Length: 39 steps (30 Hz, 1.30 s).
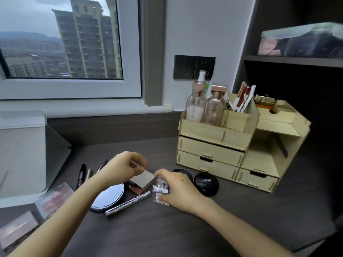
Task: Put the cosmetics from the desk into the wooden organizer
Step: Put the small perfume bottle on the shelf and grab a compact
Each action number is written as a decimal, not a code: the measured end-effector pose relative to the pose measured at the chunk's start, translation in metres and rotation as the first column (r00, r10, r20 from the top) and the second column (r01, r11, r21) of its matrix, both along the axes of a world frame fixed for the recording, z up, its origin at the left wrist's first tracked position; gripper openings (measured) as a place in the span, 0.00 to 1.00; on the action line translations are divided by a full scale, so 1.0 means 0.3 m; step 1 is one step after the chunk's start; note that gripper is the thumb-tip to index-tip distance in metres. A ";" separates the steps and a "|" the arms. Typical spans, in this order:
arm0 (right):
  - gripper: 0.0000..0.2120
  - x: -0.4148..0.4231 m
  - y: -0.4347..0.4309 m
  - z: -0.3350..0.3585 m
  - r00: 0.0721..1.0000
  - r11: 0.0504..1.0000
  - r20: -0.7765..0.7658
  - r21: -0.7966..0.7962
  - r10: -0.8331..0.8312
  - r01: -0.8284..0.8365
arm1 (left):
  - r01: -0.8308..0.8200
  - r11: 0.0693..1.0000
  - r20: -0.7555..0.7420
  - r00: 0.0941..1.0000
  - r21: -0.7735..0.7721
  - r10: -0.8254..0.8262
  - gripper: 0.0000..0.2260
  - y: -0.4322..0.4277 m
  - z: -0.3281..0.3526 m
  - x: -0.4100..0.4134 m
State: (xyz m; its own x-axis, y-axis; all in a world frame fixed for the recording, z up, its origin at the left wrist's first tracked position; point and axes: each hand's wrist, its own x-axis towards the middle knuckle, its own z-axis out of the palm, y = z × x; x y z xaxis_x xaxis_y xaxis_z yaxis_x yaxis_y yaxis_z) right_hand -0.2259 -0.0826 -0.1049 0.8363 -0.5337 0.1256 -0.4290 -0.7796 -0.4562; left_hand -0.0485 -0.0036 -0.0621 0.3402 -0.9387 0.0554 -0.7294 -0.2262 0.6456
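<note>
I see both hands over the dark desk (185,229), front-centre. My view of the right hand (178,190): fingers curled round a small clear glass bottle (160,191) w/ a white bow at its neck; the bottle's base looks on or just off the desk, can't tell which. Left hand (123,166) is raised a bit above the clutter, thumb and fingers pinched on something small and pale, too blurred to ID.

Under the left hand: a grey box (143,179), a round mirror compact (109,198), a silver tube (128,203) lying flat, a brownish lipstick (134,188). Dark pencils (81,175) further left, two flat palettes (53,199) near the left edge. Two round black compacts (206,183) sit just behind the right hand.

Wooden organizer (232,145) stands back-right on the desk, well apart from the hands. Top holds two tall bottles w/ pink caps (204,106) and brushes (241,99); drawers closed.
</note>
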 end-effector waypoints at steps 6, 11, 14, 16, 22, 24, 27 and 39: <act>0.25 -0.171 -0.031 0.239 0.960 0.995 0.261 0.010 -0.098 0.099 | 0.053 0.991 -0.049 0.997 -0.124 -0.059 0.10 -0.078 0.059 -0.057; 0.24 -0.397 -0.160 0.512 0.794 0.924 0.551 -0.102 -0.255 0.368 | 0.144 0.970 -0.066 0.985 -0.194 -0.159 0.11 -0.170 0.110 -0.141; 0.25 -0.501 -0.322 0.609 0.688 0.821 0.630 -0.135 -0.360 0.554 | 0.181 0.960 -0.059 0.978 -0.214 -0.198 0.08 -0.216 0.133 -0.176; 0.25 -0.544 -0.441 0.645 0.657 0.756 0.614 -0.144 -0.438 0.639 | 0.187 0.958 -0.065 0.976 -0.218 -0.206 0.07 -0.235 0.141 -0.186; 0.25 -0.557 -0.665 0.633 0.729 0.738 0.468 -0.210 -0.500 0.641 | 0.194 0.957 -0.041 0.977 -0.215 -0.207 0.07 -0.280 0.141 -0.175; 0.25 -0.551 -0.702 0.618 0.757 0.753 0.427 -0.223 -0.495 0.618 | 0.192 0.958 -0.040 0.978 -0.213 -0.204 0.07 -0.289 0.138 -0.161; 0.26 -0.555 -0.740 0.605 0.794 0.774 0.344 -0.231 -0.502 0.589 | 0.177 0.964 -0.021 0.983 -0.199 -0.185 0.08 -0.296 0.129 -0.142; 0.28 -0.555 -0.782 0.634 0.825 0.785 0.128 -0.257 -0.551 0.564 | 0.183 0.968 -0.029 0.981 -0.173 -0.190 0.09 -0.322 0.097 -0.128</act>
State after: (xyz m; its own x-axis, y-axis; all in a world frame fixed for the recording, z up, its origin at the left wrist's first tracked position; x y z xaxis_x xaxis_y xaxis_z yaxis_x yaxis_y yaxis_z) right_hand -0.3924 -0.3172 0.0854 0.3940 -0.8438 0.3643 -0.8124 -0.5051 -0.2914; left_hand -0.0869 -0.1001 -0.0329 0.1658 -0.9641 0.2072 -0.7175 0.0263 0.6961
